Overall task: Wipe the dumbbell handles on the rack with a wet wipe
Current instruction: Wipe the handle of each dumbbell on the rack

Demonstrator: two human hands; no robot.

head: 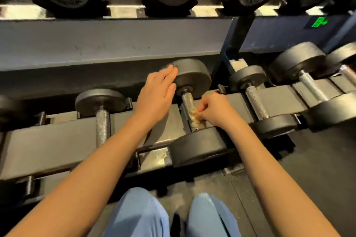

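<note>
lower shelf (48, 140): grey, sloping, carries a row of dumbbells side by side.
centre dumbbell (198, 147): lies in its cradle on the lower shelf, pointing away from the camera; black round heads, one far, one near.
handle (187, 100): knurled metal, bare on the far half, covered on the near half.
wet wipe (195, 118): crumpled, pale, bunched against the near half of the handle, just above the near head; partly hidden under fingers.
right hand (213, 110): curled, fingers and thumb pinching the wet wipe and pressing it to the handle.
left hand (158, 90): flat, fingers straight and close together, fingertips laid against the far head of the centre dumbbell; holds nothing.
left neighbour (102, 127): dumbbell with bare knurled handle, apart from both hands; near end hidden behind the left forearm (96, 159).
right neighbour (256, 102): smaller dumbbell just beside the right hand, untouched.
upper shelf (115, 44): grey beam above, bearing black dumbbells end-on, two marked 10.
green sticker (319, 22): on the dark blue frame (279, 38), upper right; blurred, unreadable.
knees (138, 215): in light blue trousers at the bottom edge, over dark floor (308, 179).
</note>
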